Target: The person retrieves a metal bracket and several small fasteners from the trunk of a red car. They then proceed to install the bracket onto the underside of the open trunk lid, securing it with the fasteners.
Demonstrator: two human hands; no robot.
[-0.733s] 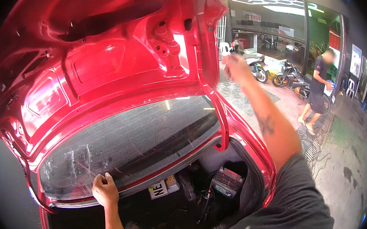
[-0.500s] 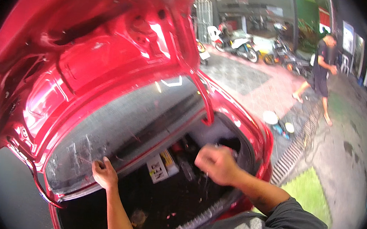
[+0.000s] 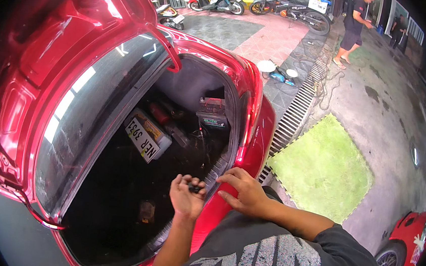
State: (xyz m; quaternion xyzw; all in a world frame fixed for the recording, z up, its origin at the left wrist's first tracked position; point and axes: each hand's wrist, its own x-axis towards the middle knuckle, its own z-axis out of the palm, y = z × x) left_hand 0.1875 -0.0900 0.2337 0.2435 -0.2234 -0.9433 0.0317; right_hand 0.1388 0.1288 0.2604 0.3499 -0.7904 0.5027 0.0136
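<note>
My left hand [image 3: 185, 201] is palm up above the rear edge of the open trunk [image 3: 124, 221], its fingers curled around small black pieces [image 3: 194, 187] whose kind I cannot make out. Just right of it is my right hand [image 3: 243, 190], fingers and thumb apart, with nothing visible in it. Inside the dark trunk lie a licence plate [image 3: 144, 136], a red cylinder [image 3: 160, 113] and a car battery [image 3: 212, 113] at the far right corner. The raised red trunk lid [image 3: 36, 67] and the rear window [image 3: 91, 102] stand beyond on the left.
A green foam mat [image 3: 324, 168] lies on the floor to the right, past a drain grate [image 3: 295, 117]. A blue power tool [image 3: 282, 76] rests near a white round lid [image 3: 266, 66]. Motorcycles [image 3: 295, 8] and a standing person [image 3: 352, 31] are farther back; a red car [image 3: 400, 245] is at lower right.
Both hands have come back from over the trunk and the rear window to near the trunk's rear edge, close together. My view has turned to the right and down.
</note>
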